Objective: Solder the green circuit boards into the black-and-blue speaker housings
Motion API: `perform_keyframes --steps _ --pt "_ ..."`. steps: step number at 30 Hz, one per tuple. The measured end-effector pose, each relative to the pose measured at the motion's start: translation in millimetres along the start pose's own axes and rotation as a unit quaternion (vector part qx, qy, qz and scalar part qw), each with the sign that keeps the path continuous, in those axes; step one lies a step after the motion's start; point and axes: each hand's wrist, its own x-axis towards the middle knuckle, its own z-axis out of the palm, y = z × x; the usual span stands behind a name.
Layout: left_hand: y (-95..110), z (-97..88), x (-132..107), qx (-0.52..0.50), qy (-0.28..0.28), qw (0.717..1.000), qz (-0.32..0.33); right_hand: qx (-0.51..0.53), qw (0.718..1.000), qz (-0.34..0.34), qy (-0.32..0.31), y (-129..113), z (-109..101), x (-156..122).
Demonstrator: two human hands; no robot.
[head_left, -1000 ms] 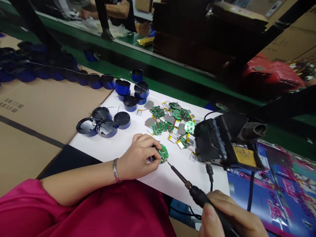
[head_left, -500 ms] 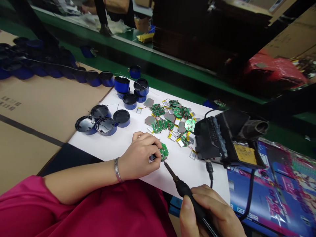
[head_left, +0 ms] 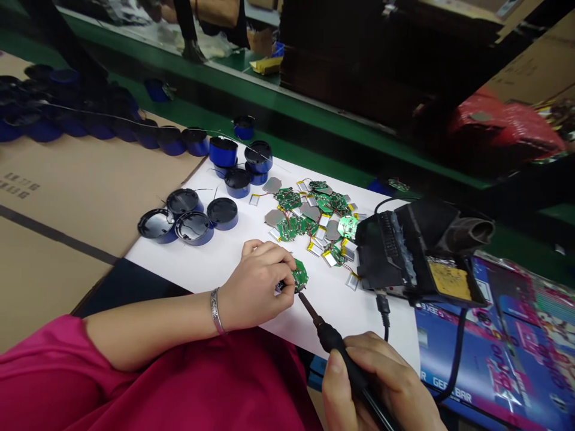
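My left hand (head_left: 256, 287) pinches a small round green circuit board (head_left: 300, 275) against the white sheet (head_left: 215, 263). A black soldering iron (head_left: 332, 344) is gripped in my right hand (head_left: 381, 386), fingers wrapped round its handle. The iron's tip touches the lower edge of the held board. A silver bracelet (head_left: 215, 311) sits on my left wrist.
A heap of green boards and small batteries (head_left: 314, 215) lies just beyond. The black soldering station (head_left: 404, 251) with its yellow sponge stands at right. Blue-and-black round housings (head_left: 193, 218) lie to the left on the sheet and cardboard. Another person works across the green conveyor (head_left: 269, 114).
My right hand has brought the soldering iron in leftward and upward, from a gap beside the board to its tip touching the board. The left hand keeps its hold.
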Motion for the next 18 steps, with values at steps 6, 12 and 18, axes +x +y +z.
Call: perform_keyframes --steps 6,12,18 --pt "-0.2 -0.3 0.7 0.004 -0.007 1.0 -0.001 -0.032 0.999 0.0 -0.035 -5.2 1.7 -0.3" --pt "-0.6 0.0 1.2 0.01 -0.003 1.0 0.004 -0.089 0.996 -0.021 -0.023 -12.3 3.6 7.4" --pt "0.2 -0.3 1.8 0.012 -0.006 1.0 0.002 -0.084 0.996 -0.025 -0.023 -9.6 0.8 9.2"
